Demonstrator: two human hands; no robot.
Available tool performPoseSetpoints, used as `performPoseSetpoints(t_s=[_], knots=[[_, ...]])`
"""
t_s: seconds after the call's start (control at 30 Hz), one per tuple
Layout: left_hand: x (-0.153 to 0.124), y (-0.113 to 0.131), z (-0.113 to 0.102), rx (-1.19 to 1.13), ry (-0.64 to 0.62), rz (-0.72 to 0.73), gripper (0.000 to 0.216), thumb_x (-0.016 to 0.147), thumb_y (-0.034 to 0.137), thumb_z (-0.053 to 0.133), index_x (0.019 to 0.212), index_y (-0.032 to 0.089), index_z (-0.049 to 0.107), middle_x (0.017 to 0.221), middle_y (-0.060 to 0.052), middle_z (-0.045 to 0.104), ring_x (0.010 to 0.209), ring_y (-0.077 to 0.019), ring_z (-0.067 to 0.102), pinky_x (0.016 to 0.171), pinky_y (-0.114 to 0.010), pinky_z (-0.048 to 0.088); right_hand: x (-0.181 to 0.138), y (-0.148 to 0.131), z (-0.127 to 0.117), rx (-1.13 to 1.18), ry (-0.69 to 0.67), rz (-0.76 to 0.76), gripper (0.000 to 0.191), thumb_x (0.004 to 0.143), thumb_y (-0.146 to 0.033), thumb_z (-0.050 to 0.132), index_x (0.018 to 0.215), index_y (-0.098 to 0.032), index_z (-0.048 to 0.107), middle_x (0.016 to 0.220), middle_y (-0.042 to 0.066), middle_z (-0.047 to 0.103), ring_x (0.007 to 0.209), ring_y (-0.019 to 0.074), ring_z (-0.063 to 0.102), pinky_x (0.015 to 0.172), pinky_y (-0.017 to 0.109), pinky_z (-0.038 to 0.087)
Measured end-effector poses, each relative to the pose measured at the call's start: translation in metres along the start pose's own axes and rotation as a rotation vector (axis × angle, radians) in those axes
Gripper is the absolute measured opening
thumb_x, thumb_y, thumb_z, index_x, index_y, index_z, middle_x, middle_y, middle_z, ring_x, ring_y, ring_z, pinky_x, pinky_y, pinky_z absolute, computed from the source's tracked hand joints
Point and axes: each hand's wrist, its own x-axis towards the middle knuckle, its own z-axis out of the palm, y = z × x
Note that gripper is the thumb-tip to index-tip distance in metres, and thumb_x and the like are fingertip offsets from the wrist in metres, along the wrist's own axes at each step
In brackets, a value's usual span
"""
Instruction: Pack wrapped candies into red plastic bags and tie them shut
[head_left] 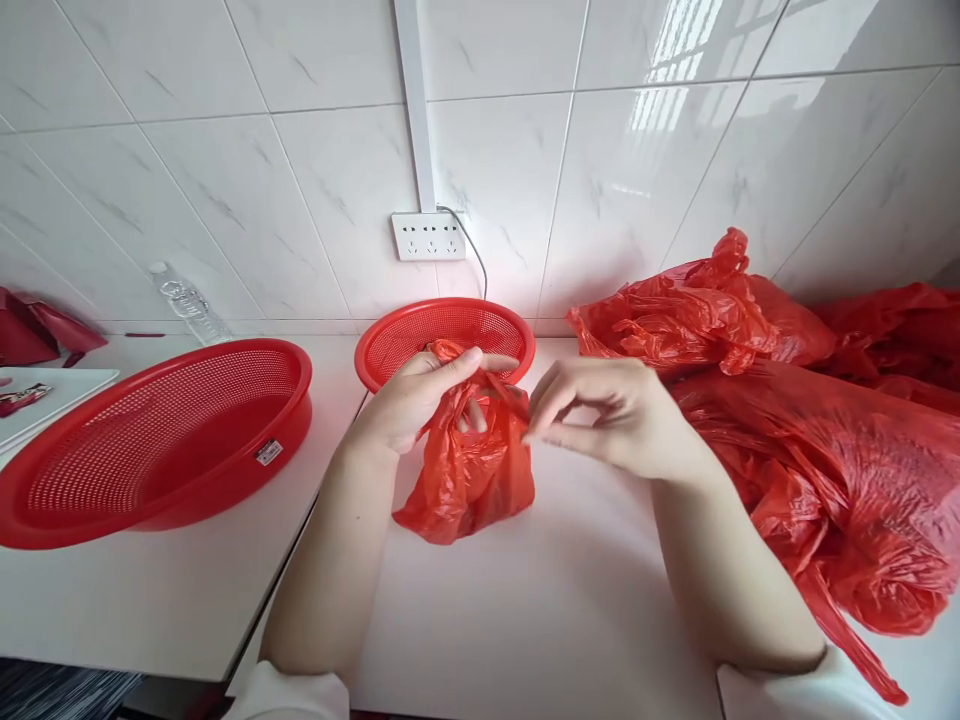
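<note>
A small red plastic bag point(469, 480) hangs over the white table point(540, 620), gathered at its top. My left hand point(416, 395) is closed round the bag's bunched handles. My right hand point(607, 410) pinches the bag's right edge between thumb and fingertips, its other fingers curled. Both hands are in front of a small red mesh basket point(390, 345) that stands against the tiled wall.
A large red colander basket point(157, 440) lies on the left table. A heap of red plastic bags point(825, 450) covers the right side. A clear water bottle point(187, 305) leans at the wall. A wall socket point(428, 236) with a cable sits above the small basket.
</note>
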Motion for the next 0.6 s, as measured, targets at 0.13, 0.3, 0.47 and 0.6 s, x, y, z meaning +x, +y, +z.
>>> performPoseSetpoints(t_s=[0.13,0.3,0.47,0.6], knots=[[-0.007,0.003,0.004,0.228,-0.131,0.14,0.012,0.081,0.024,0.066,0.089,0.017,0.07,0.081,-0.005,0.07,0.07,-0.0147,0.063,0.064,-0.026,0.049,-0.004,-0.008,0.002,-0.117,-0.223,-0.017,0.007,0.085,-0.013,0.062,0.084,-0.018,0.066,0.082,0.002,0.068,0.072,0.0127,0.063,0.066,0.026,0.052],[-0.018,0.002,0.014,0.914,0.271,0.561,0.021,0.074,0.002,0.052,0.078,0.021,0.059,0.073,0.001,0.061,0.068,-0.0141,0.055,0.061,-0.028,0.039,0.004,0.02,0.006,0.1,0.258,0.086,0.015,0.09,-0.026,0.059,0.104,-0.021,0.062,0.106,0.005,0.065,0.093,0.0166,0.064,0.083,0.033,0.054],[-0.006,-0.012,0.012,1.064,0.246,0.734,0.025,0.076,-0.002,0.041,0.068,0.021,0.048,0.083,-0.002,0.06,0.073,-0.0144,0.056,0.061,-0.028,0.038,0.011,0.051,0.014,0.499,0.188,0.273,0.037,0.091,-0.03,0.054,0.128,-0.026,0.051,0.137,0.008,0.05,0.095,0.0163,0.066,0.086,0.04,0.056],[0.006,-0.018,0.009,0.932,0.337,0.792,0.018,0.076,0.003,0.05,0.075,0.021,0.053,0.092,-0.004,0.058,0.079,-0.0154,0.057,0.065,-0.028,0.043,0.011,0.053,0.017,0.592,0.076,0.278,0.033,0.084,-0.024,0.064,0.117,-0.023,0.058,0.124,0.007,0.059,0.096,0.0161,0.063,0.087,0.036,0.054]])
